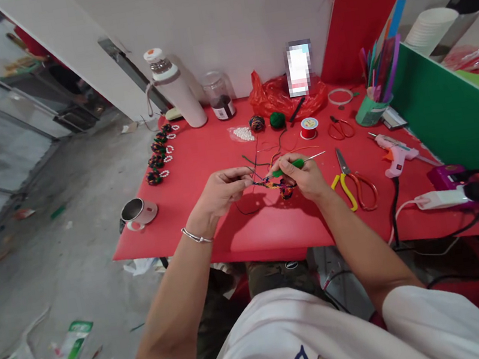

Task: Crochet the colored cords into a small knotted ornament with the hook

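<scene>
My left hand (225, 191) pinches dark yarn and the left end of a small crocheted piece (273, 184) in dark, orange and purple yarn. Across from it, my right hand (305, 176) is closed around a crochet hook (296, 165) with a green handle, whose metal tip points left into the work. The right fingers also touch the piece, part of which hangs below them. Strands run up from the work toward a dark multicoloured yarn ball (256, 123) and a green yarn ball (277, 120). The exact stitch at the hook's tip is too small to make out.
Finished yarn rings with beads (157, 161) line the table's left edge, near a metal mug (139, 212). Scissors (343, 161), pliers (346, 190) and a pink glue gun (394, 154) lie right. Behind stand a white bottle (180, 92), a jar (219, 98) and a lit phone (299, 68).
</scene>
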A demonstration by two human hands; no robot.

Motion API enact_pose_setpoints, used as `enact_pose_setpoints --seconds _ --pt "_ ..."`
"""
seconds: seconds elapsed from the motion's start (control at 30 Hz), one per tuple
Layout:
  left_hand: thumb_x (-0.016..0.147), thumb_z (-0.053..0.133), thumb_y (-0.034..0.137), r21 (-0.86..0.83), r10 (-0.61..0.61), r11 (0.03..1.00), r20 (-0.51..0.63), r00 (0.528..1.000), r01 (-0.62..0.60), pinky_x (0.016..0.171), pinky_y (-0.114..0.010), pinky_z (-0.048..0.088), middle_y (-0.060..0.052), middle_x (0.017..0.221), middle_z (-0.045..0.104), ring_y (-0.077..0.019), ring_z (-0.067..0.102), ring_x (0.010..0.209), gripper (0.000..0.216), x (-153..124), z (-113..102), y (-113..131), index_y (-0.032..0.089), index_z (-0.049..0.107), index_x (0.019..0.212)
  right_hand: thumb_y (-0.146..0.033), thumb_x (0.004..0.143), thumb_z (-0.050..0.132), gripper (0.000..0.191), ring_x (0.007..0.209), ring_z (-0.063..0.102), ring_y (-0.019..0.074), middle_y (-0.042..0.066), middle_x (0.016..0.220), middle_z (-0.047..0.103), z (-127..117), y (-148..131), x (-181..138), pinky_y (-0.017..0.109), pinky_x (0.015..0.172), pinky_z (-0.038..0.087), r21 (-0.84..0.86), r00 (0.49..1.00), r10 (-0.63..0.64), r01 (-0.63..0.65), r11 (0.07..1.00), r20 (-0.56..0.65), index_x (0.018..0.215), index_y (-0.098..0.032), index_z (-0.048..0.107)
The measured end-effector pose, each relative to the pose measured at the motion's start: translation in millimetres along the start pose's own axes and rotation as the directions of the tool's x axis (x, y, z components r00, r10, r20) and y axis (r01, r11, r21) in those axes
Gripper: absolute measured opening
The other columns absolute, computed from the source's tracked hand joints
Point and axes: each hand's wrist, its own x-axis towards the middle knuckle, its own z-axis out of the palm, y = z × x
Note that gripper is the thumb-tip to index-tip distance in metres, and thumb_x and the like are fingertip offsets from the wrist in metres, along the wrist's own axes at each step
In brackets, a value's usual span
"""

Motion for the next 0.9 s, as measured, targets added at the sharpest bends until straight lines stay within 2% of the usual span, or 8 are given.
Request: enact_pose_setpoints --seconds 0.17,0.37,0.57,0.63,0.7,0.8,0.9 --pt "0.048 0.095 0.012 0.004 -0.005 1.000 -0.025 1.000 0.006 0.043 -0.020 0.021 -0.003 0.065 0.069 -0.0017 0.037 0.043 0.038 0 1 1 0.012 0.084 0.084 -0.062 0.087 0.076 0.040 0.052 0.047 0.0090 0.003 0.077 0.078 -1 2 -1 0.024 0.049 0.039 -0.068 0.999 -0.053 0.053 0.996 0.005 0.080 -0.023 0.078" --pt "0.049 0.094 0.012 0.014 0.009 1.000 -0.061 0.998 -0.008 0.043 -0.021 0.024 -0.003 0.065 0.070 -0.0028 0.040 0.043 0.036 0 1 -3 0.012 0.084 0.084 -0.062 0.090 0.073 0.040 0.067 0.064 0.0134 0.003 0.081 0.079 2 1 -3 0.027 0.063 0.052 -0.138 0.997 -0.072 0.075 0.988 0.026 0.082 -0.023 0.078" --pt "0.046 0.095 0.013 -0.003 -0.007 1.000 -0.109 0.994 0.006 0.043 -0.021 0.024 -0.003 0.063 0.070 -0.0040 0.043 0.044 0.038 0 4 -3 0.012 0.083 0.082 -0.064 0.094 0.068 0.044 0.083 0.074 0.0193 0.005 0.086 0.080 3 -4 -6 0.033 0.080 0.058 -0.321 0.989 -0.145 0.147 0.935 0.030 0.083 -0.023 0.079" --pt "0.045 0.096 0.014 -0.018 -0.012 1.000 -0.125 0.992 0.010 0.043 -0.021 0.024 -0.004 0.065 0.072 -0.0040 0.044 0.045 0.040 0 5 -3 0.012 0.083 0.083 -0.059 0.098 0.064 0.039 0.082 0.074 0.0199 0.004 0.086 0.080 4 -4 -8 0.034 0.080 0.059 -0.417 0.980 -0.189 0.195 0.888 0.056 0.087 -0.025 0.080" --pt "0.045 0.097 0.015 -0.035 -0.012 0.999 -0.143 0.990 0.007 0.043 -0.021 0.022 -0.004 0.067 0.072 -0.0037 0.043 0.044 0.042 1 6 -4 0.011 0.082 0.084 -0.051 0.102 0.061 0.032 0.086 0.075 0.0209 0.004 0.090 0.081 6 -1 -10 0.036 0.085 0.060 -0.488 0.954 -0.274 0.296 0.821 0.119 0.091 -0.027 0.080" --pt "0.046 0.099 0.017 -0.060 0.019 0.998 -0.203 0.979 -0.032 0.042 -0.021 0.019 -0.002 0.064 0.069 -0.0038 0.042 0.044 0.045 2 10 -9 0.011 0.081 0.086 -0.042 0.102 0.063 0.023 0.100 0.077 0.0221 0.006 0.107 0.083 9 6 -12 0.037 0.092 0.061 -0.573 0.886 -0.384 0.461 0.678 0.259 0.099 -0.028 0.081" --pt "0.049 0.099 0.019 -0.125 0.065 0.987 -0.253 0.965 -0.099 0.041 -0.020 0.020 0.001 0.062 0.066 -0.0024 0.038 0.043 0.050 2 18 -16 0.011 0.079 0.094 -0.037 0.100 0.068 0.018 0.102 0.078 0.0212 0.010 0.120 0.082 12 14 -14 0.033 0.087 0.062 -0.671 0.852 -0.400 0.516 0.533 0.337 0.106 -0.028 0.081"
